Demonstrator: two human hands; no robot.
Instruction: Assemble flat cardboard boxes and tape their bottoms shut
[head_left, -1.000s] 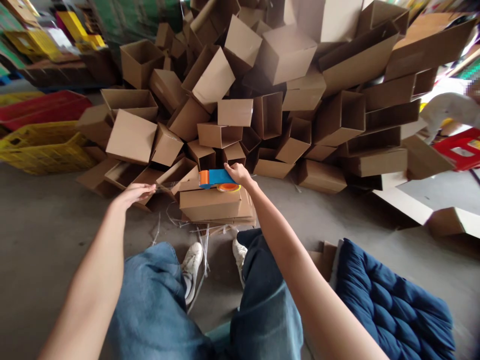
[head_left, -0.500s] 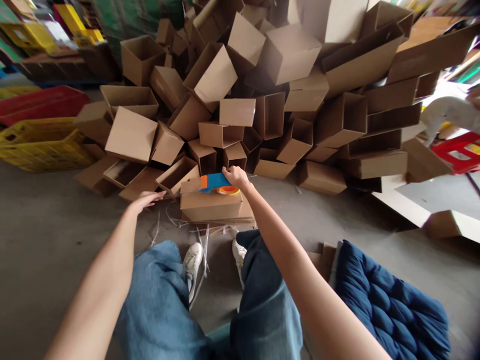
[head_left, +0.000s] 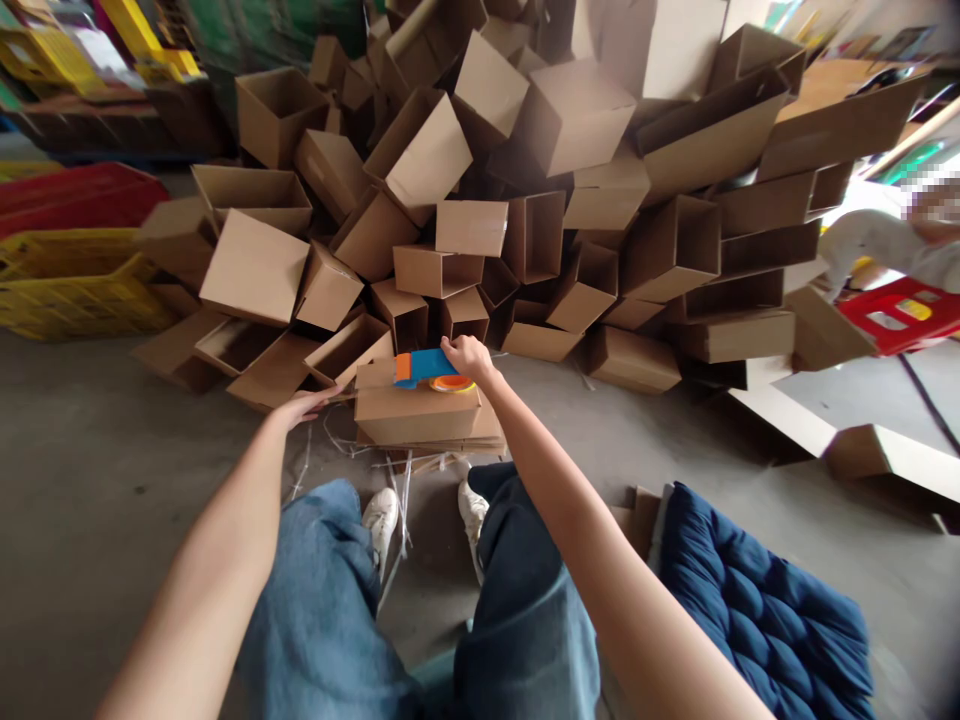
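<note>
A blue and orange tape dispenser [head_left: 424, 366] with a roll of tape rests on or just over the top of a closed cardboard box [head_left: 415, 418] in front of my feet. My right hand [head_left: 466, 357] is wrapped round the dispenser's right end. To the left of that box, my left hand [head_left: 306, 406] reaches forward with its fingers stretched out and holds nothing I can see. Its fingertips come close to the box's left end; whether they touch is unclear. Under the box lies a stack of flat cardboard [head_left: 486, 440].
A large heap of open cardboard boxes [head_left: 421, 150] rises ahead. Loose white straps [head_left: 406, 500] trail on the floor between my shoes. At right lies a navy cushion [head_left: 765, 600]; at left stands a yellow crate [head_left: 75, 290]. Another person [head_left: 877, 245] is by a red crate [head_left: 904, 312].
My left hand has moved right, closer to the box's left end. My right hand keeps its hold on the tape dispenser. The view has shifted slightly, and more of the other person shows at right.
</note>
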